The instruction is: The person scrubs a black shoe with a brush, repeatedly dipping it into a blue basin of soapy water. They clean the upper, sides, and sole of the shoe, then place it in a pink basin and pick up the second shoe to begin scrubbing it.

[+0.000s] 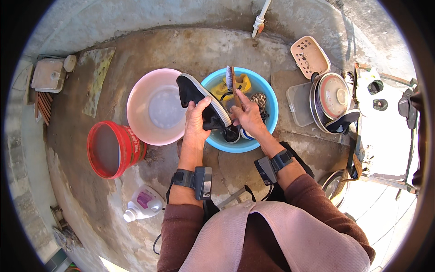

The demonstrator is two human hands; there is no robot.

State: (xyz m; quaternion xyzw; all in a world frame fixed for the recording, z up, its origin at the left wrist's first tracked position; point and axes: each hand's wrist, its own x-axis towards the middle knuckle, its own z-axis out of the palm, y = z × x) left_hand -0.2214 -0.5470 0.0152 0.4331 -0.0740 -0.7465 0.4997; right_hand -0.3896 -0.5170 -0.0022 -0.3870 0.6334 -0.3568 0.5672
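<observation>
My left hand (197, 120) grips a black shoe (193, 91) with a white sole, tilted above the gap between two basins. In my right hand (249, 114) is the wooden handle of a scrubbing brush (231, 80), its pale bristles facing left, near the shoe's sole. Beneath lies a blue plastic basin (274, 117) holding water, a yellow shoe (242, 82), a leopard-patterned item (259, 99) and a dark shoe (231, 134). To the left stands a pink basin (136, 112), with no shoe visible inside.
A red bucket (123, 149) of murky water and a white plastic bottle (146, 203) stand at left. On the right are a beige basket (309, 56), a clear container (299, 102), a lidded pot (333, 95) and another dark shoe (343, 121). A white pipe (260, 19) runs down the wall.
</observation>
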